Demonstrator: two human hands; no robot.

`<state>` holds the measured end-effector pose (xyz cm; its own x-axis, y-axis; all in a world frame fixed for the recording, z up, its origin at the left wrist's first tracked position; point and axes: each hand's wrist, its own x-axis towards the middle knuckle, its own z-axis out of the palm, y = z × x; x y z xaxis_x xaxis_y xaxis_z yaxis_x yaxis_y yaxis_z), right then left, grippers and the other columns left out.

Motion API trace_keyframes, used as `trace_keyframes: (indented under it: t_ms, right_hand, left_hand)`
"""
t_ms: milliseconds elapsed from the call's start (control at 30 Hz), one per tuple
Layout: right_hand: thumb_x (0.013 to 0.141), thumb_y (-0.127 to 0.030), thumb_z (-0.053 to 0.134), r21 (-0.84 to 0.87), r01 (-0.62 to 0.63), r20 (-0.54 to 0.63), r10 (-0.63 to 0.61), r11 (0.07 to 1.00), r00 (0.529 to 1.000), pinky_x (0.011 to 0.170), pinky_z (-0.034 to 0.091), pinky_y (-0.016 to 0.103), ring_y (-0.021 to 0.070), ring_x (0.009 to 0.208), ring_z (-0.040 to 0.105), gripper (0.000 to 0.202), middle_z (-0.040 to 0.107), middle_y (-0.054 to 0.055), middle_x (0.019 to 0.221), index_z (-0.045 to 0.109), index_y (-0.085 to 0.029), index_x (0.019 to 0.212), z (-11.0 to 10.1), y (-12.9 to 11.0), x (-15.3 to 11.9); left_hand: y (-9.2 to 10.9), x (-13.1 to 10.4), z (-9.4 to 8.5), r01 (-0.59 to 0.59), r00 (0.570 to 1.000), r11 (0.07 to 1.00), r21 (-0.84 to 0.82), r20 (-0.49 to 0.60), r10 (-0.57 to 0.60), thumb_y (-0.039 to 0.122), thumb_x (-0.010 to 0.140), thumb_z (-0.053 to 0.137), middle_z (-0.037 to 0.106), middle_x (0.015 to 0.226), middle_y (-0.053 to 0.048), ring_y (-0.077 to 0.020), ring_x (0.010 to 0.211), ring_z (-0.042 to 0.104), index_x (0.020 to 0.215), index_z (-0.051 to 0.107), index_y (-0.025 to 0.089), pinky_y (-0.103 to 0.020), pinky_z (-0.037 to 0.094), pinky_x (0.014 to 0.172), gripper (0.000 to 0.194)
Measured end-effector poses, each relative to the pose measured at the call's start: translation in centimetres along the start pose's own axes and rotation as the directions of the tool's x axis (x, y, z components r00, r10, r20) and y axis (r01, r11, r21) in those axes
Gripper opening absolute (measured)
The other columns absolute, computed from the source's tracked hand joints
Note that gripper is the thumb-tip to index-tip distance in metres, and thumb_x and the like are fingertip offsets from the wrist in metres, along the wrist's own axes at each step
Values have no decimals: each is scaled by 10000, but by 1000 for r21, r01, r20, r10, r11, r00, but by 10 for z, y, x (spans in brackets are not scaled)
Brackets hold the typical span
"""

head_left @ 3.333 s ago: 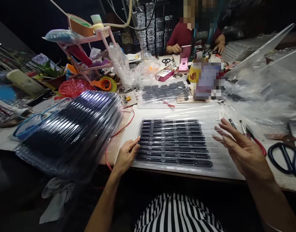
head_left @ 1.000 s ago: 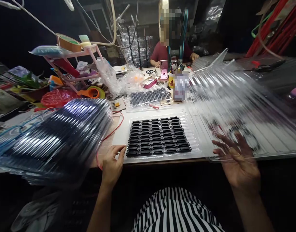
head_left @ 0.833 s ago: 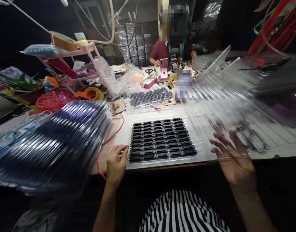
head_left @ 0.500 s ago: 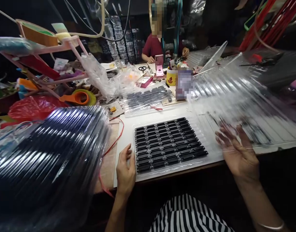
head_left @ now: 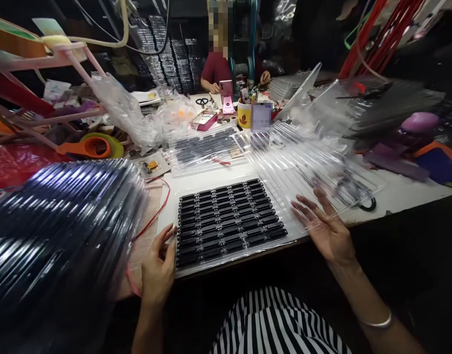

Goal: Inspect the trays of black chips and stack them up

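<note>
A clear plastic tray [head_left: 229,253] filled with rows of black parts [head_left: 229,216] lies at the table's front edge. My left hand [head_left: 159,265] is at the tray's left edge, its fingers bent and its fingertips touching the rim. On the other side, my right hand [head_left: 325,226] is spread, palm up, under the near edge of a clear ribbed plastic sheet [head_left: 303,167]. That sheet is tilted over the table, right of the black parts. Whether the right fingers grip it cannot be made out.
A tall stack of ribbed trays [head_left: 74,211] fills the left side. Behind the tray lies another covered tray [head_left: 204,147], near a yellow cup [head_left: 244,114] and a pink phone stand [head_left: 227,104]. A person in a dark red top [head_left: 215,71] sits opposite.
The clear sheet and my right hand have moved left, closer to the filled tray. My left hand has come to the tray's edge. The whole view has shifted.
</note>
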<state>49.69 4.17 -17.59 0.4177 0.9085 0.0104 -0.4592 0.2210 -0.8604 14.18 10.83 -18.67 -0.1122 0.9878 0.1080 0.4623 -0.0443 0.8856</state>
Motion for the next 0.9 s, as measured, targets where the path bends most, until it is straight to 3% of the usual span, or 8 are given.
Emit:
trace_keyframes:
  t_ms: [133,333,533,767,900]
  right_hand:
    - [837,-250,552,-4,2,14,-2,1000,1000,1094,301,509,224,1158,573,464,651,16,1198,504,-357,1287,-8,-2,7]
    - [824,-248,574,-7,46,-20,-46,999,999,1041,380,491,219,1134,588,454,637,-12,1215,522,-392,1251,-13,-4,31]
    - [830,-252,579,-35,37,-4,-38,999,999,888,500,401,217,1080,618,443,650,13,1194,518,-362,1254,-10,-6,42]
    - [821,-227,595,-61,36,-194,-47,997,980,625,535,263,171,812,695,538,736,29,960,463,-345,1329,-16,-18,45]
    - [800,-177,575,-97,48,-264,-72,994,962,507,516,248,177,643,688,480,742,59,805,552,-262,1272,-16,-26,46]
  left_hand:
    - [0,1,0,32,999,999,3,-23,-32,445,802,586,646,1150,-102,-167,814,575,1226,555,179,-294,466,742,501]
    - [5,11,0,99,994,995,1,38,-98,445,783,605,638,1166,-94,-134,696,534,1254,535,193,-263,465,631,540]
    - [7,13,4,48,998,998,-30,-35,-49,351,775,627,657,1124,-75,-83,584,455,1229,560,204,-219,419,578,482]
    - [10,14,3,120,992,982,-144,-13,-123,359,768,659,640,1160,-82,-114,752,573,1231,549,205,-241,477,705,500]
    - [9,15,-3,146,989,970,-194,56,-137,369,802,630,613,1203,-98,-139,844,590,1262,522,196,-266,484,743,503]
